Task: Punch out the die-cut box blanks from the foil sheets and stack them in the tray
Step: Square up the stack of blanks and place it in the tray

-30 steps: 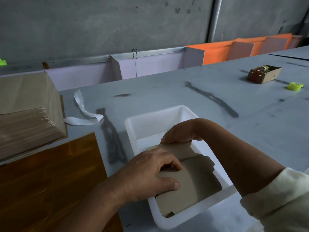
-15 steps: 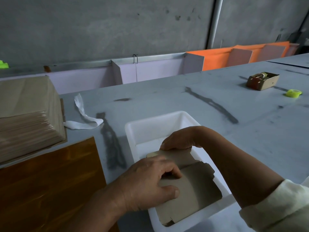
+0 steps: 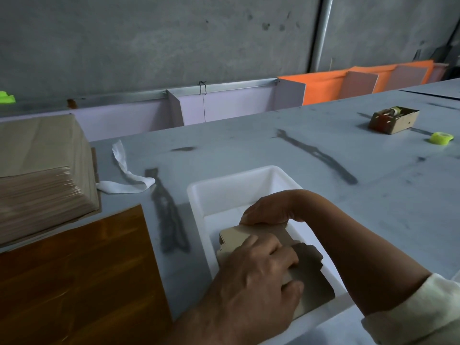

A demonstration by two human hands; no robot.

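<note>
Blanks lie in tray beneath both hands.

Brown die-cut box blanks lie stacked flat inside the white tray.

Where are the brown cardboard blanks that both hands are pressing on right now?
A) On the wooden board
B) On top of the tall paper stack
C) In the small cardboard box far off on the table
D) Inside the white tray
D: the left hand and right hand press the blanks down within the walls of the white tray.
</note>
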